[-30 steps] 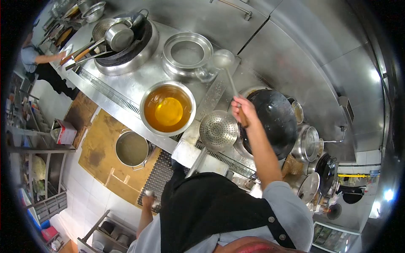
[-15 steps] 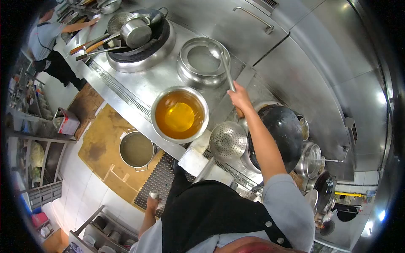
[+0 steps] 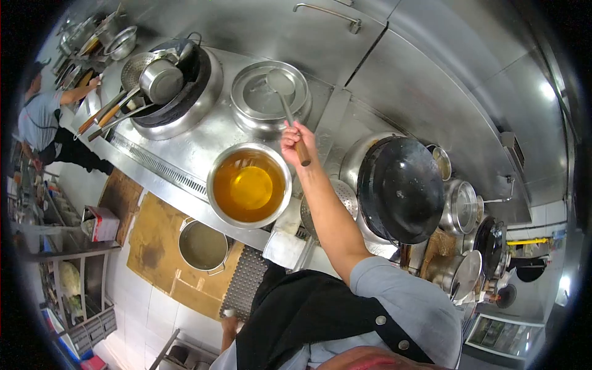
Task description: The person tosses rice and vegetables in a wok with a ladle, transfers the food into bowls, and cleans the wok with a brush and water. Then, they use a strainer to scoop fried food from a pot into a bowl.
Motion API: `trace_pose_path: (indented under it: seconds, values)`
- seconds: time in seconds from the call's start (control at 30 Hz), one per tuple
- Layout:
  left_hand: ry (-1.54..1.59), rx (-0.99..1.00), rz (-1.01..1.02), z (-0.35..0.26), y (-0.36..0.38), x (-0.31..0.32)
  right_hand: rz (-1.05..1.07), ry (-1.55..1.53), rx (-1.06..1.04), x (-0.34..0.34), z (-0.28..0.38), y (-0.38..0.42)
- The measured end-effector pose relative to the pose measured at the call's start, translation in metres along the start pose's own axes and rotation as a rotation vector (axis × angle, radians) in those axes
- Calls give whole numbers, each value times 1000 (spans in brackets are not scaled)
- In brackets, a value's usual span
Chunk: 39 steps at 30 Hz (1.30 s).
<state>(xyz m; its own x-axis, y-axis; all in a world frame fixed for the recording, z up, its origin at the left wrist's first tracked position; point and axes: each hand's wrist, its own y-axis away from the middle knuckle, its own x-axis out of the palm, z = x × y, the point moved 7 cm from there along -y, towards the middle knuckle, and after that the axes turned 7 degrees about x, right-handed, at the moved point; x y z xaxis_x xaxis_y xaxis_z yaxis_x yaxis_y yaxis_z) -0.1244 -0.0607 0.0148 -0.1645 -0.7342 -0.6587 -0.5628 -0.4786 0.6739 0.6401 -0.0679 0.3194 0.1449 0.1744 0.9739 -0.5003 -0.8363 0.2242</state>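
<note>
My right hand [image 3: 298, 143] is closed round the handle of a steel ladle [image 3: 286, 106]. The ladle's bowl is over a round steel pot [image 3: 237, 92] on the counter. Near my forearm stands a steel bowl [image 3: 282, 206] holding clear amber liquid. A perforated strainer [image 3: 343, 196] lies partly hidden under that forearm. Low down beside my apron, my left hand [image 3: 230, 326] is closed on a small white thing that I cannot make out.
A wok with stacked ladles and pans [image 3: 161, 83] stands at the left. Right of my arm is a large black wok [image 3: 404, 188]. A pot [image 3: 203, 245] sits low on brown board [image 3: 151, 246]. Another person [image 3: 40, 120] stands far left. A folded white cloth [image 3: 283, 246] lies near my waist.
The view has shifted. My right hand and the ladle have moved left, with the ladle's bowl still over the pot. My left hand is lower in view, closer to my apron.
</note>
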Motion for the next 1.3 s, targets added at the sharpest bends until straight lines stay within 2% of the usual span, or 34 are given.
trace_pose_path:
  seconds: [0.03,0.1,0.13,0.2,0.23,0.27,0.3,0.33,0.4,0.43,0.5,0.53,0.6,0.63,0.7,0.73,0.77,0.8,0.83,0.87,0.9,0.97,1.03,1.1,1.2,1.23,1.27,1.3]
  values:
    - [0,14,2,0,-22,4,13,1,-36,3,14,10]
    - [287,-69,-80,0,-60,-1,5,51,-91,17,44,37]
    - [275,-22,-46,-6,-71,-1,-6,93,-133,25,60,51]
    - [256,73,17,-39,-89,-17,-195,226,-206,14,104,76]
    - [267,75,20,-57,-95,-27,-333,396,-264,4,129,88]
    - [385,-29,33,-67,-100,-33,-470,568,-320,-7,156,99]
    - [502,-134,48,-67,-102,-28,-728,874,-303,-11,178,113]
    - [510,-134,51,-73,-103,-25,-986,1178,-279,-12,202,127]
    - [427,-129,-117,-66,-115,-15,-1154,1511,-295,-18,243,145]
    - [431,-131,-113,-66,-112,-10,-1157,1516,-292,-19,256,155]
    - [364,-142,-153,-78,-88,-22,-1315,2275,-369,24,254,172]
    - [370,-147,-153,-76,-80,-23,-1309,2282,-365,42,234,180]
    - [492,-217,-49,-66,-65,-15,-1115,2491,-702,113,176,184]
    - [559,-282,-82,-58,-55,-14,-1095,2501,-709,131,168,176]
    - [194,-104,-44,-15,-70,17,-745,2460,-965,174,145,157]
    - [10,-22,-48,-9,-70,17,-683,2517,-975,199,140,140]
    - [283,-102,-45,-19,-50,-4,-622,2574,-987,229,141,117]
    - [292,-104,-56,-20,-51,-5,-627,2719,-950,256,144,90]
    - [362,-189,-87,-5,-54,1,-634,2864,-909,279,148,65]
    - [431,-273,-115,4,-56,4,-621,2866,-920,298,150,46]
    - [385,-150,-113,-3,-57,0,-686,2952,-880,310,151,28]
    - [331,-162,-100,-12,-58,-5,-760,3033,-845,316,146,22]
    - [272,-173,-82,-31,-61,-16,-898,3067,-604,300,142,36]
    - [388,-262,-51,-48,-60,-15,-837,3135,-599,276,117,83]
    - [413,-239,-137,-100,-42,-51,-900,3097,-496,248,104,154]
    - [148,-142,25,-83,-68,-20,-719,3051,-708,248,105,178]
    - [125,-137,29,-80,-73,-20,-549,2982,-913,248,106,204]
    - [214,-97,13,-82,-75,-22,-580,2967,-908,241,114,225]
